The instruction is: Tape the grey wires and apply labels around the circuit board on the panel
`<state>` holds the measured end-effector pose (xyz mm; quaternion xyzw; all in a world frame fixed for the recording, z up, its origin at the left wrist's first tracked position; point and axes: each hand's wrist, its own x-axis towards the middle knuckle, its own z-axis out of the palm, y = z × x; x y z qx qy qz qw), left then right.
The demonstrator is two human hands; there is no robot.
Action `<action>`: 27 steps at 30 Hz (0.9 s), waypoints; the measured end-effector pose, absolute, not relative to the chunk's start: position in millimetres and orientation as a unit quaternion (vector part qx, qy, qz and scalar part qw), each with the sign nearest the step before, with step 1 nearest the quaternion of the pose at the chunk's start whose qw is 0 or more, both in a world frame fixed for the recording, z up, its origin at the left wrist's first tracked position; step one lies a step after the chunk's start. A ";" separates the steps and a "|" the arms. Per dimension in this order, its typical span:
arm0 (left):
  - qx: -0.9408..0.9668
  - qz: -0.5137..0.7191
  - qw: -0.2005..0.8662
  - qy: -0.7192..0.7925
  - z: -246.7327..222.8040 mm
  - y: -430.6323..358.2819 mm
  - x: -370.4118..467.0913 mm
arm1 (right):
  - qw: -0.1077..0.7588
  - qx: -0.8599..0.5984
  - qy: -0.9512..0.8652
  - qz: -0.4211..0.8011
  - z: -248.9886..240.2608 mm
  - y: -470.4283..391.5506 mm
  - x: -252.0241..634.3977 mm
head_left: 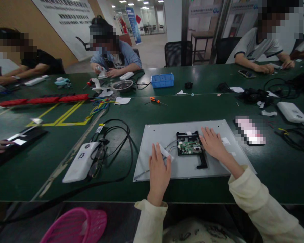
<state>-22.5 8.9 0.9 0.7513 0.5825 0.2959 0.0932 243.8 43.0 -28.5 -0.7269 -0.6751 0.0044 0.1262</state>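
Note:
A flat grey panel [152,135] lies on the green table before me. On it sits a green circuit board [188,146] inside a black plastic frame [202,161], with thin wires running off to the left. My left hand [159,170] rests over the panel's left part, fingers stretched out, beside a white strip [167,153]. My right hand [213,143] lies with fingers spread at the right side of the black frame, its fingertips at or near the frame's edge. Neither hand grips anything that I can see.
Left of the panel lie a white power bank [81,162] and black cables [128,135]. A phone [250,131] is to the right. Farther back are an orange screwdriver [155,100], a blue basket [162,81] and a metal bowl [123,85]. Several people sit around the table.

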 end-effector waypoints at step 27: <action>0.795 0.222 0.043 0.563 -2.4 19.8 -28.8 | 0.109 -0.725 -0.679 0.034 -23.3 43.7 245.6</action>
